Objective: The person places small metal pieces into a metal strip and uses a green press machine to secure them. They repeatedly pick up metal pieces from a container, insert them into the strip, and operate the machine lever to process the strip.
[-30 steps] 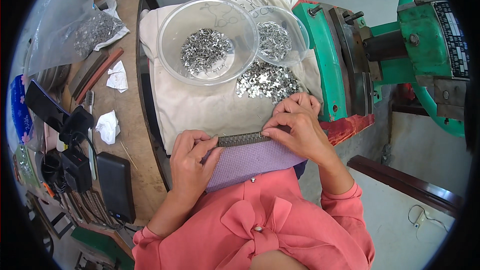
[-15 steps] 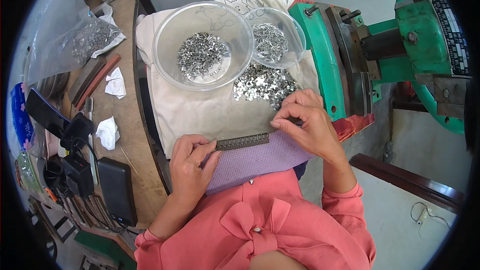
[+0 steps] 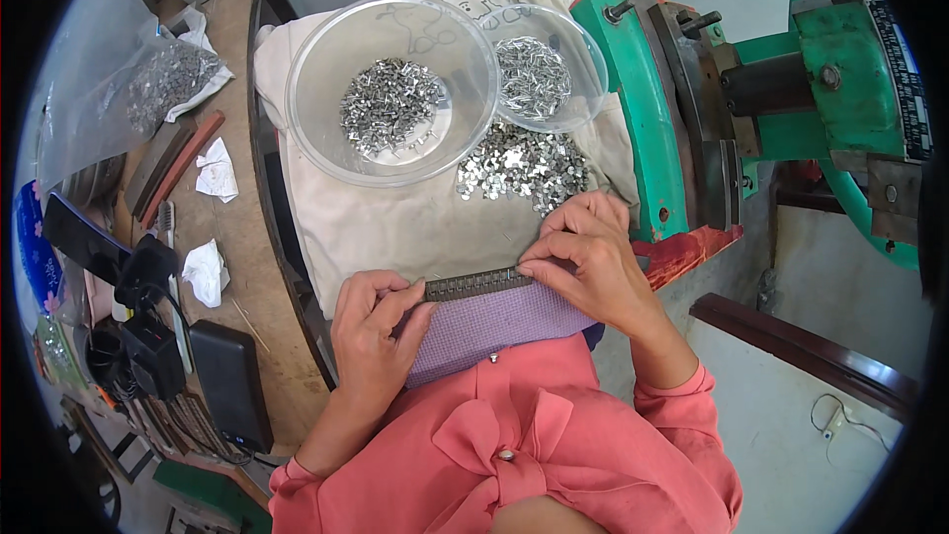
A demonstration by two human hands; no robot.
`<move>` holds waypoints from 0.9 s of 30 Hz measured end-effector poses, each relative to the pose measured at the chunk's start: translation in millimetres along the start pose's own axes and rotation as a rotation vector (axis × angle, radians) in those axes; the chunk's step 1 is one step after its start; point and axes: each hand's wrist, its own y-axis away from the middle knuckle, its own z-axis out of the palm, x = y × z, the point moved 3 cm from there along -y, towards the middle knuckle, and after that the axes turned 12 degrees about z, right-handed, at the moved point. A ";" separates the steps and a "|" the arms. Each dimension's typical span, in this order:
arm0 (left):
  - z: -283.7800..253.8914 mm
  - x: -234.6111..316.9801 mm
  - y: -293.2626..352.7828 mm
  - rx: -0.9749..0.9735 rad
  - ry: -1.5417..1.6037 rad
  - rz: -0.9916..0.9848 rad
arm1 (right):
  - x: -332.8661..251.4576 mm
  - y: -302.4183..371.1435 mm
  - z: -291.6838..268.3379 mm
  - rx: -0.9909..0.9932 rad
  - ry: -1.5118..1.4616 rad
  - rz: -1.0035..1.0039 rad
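Your left hand pinches the left end of a narrow dark metal strip, thumb and forefinger closed on it. Your right hand grips the strip's right end, fingers curled down over it and thumb tucked beneath, so that end is hidden. The strip lies flat with its long axis running left to right across your lap, its right end tilted slightly farther from you than its left. A row of small silvery pieces shows along its top edge, though they are too small to tell apart. The strip rests at the near edge of the cream cloth, just above a patch of lilac fabric.

On the cloth, just beyond your right hand, sits a loose heap of small flat metal pieces. Farther off, a large clear bowl holds bent metal clips, and a smaller clear bowl touching it on the right holds more small metal parts. To the right stands a green press machine, with its red-painted base edge near your right wrist. On the wooden bench to the left lie crumpled tissues, a plastic bag of metal parts and a black box.
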 end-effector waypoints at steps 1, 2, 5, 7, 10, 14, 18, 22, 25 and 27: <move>0.1 0.2 0.0 0.002 0.003 -0.001 | -0.3 0.1 0.4 0.006 0.002 0.002; 0.1 0.4 0.2 0.004 0.006 -0.002 | -0.3 0.5 0.6 0.011 0.003 0.005; -0.2 0.5 0.5 0.002 0.010 0.004 | 1.9 1.4 -2.2 0.009 -0.024 0.015; 0.0 0.2 0.8 0.002 0.004 0.015 | 3.2 1.8 -4.9 0.005 -0.047 0.023; 0.7 0.4 1.2 0.009 -0.002 0.029 | 2.4 0.0 -11.9 0.021 -0.079 0.020; 2.4 1.2 1.0 0.007 -0.023 0.044 | -4.2 -13.3 -24.8 0.126 -0.139 0.016; 3.1 4.7 -2.1 -0.003 -0.035 0.053 | -10.4 -47.5 -43.8 0.350 -0.114 -0.083; 5.0 5.9 -1.6 -0.014 -0.051 0.066 | -9.5 -89.1 -54.6 0.556 0.014 -0.174; 6.9 5.3 -2.4 -0.001 -0.064 0.095 | -0.5 -104.7 -51.4 0.590 0.102 -0.189; 6.6 4.7 -2.2 -0.005 -0.066 0.090 | 2.6 -103.6 -48.0 0.575 0.122 -0.180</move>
